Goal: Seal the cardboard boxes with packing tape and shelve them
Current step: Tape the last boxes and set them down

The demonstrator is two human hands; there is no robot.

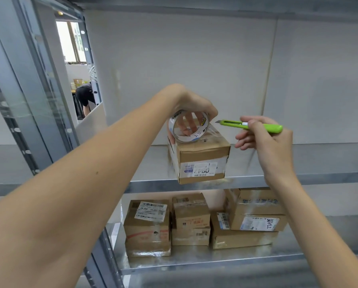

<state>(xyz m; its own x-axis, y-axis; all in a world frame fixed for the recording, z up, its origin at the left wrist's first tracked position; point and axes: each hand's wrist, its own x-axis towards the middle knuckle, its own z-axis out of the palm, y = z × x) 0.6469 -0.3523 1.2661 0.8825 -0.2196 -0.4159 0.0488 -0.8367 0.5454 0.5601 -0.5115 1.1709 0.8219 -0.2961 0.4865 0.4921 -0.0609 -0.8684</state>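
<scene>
Two bare forearms reach forward from the lower corners of the view toward a grey metal shelving unit [194, 181]. On its lower shelf [215, 260], nearest the viewer, stand several taped brown cardboard boxes with printed labels [191, 219], stacked in three close piles: two boxes at left, two in the middle, two larger ones at right. On the upper shelf [277, 163] one small brown cardboard box with a white barcode label [201, 161] sits near the front edge, turned slightly so one corner faces the viewer. Left hand [192, 107]: lowered over the top of this box, fingers curled through and around a roll of clear packing tape with a white printed core [189, 127], which stands on edge against the box's top; a clear strip runs from the roll across the box's top toward its right edge. Right hand [265, 138]: held just right of the box and apart from it, thumb and forefinger pinching a slim bright-green utility knife [250, 125], other fingers loosely bent; its short blade points left, near the tape roll. Behind the upper shelf, a pale grey back panel [194, 69]. Far left, past the shelf upright [39, 100], a person in dark clothing [85, 96] bends over near a bright window [72, 41].
</scene>
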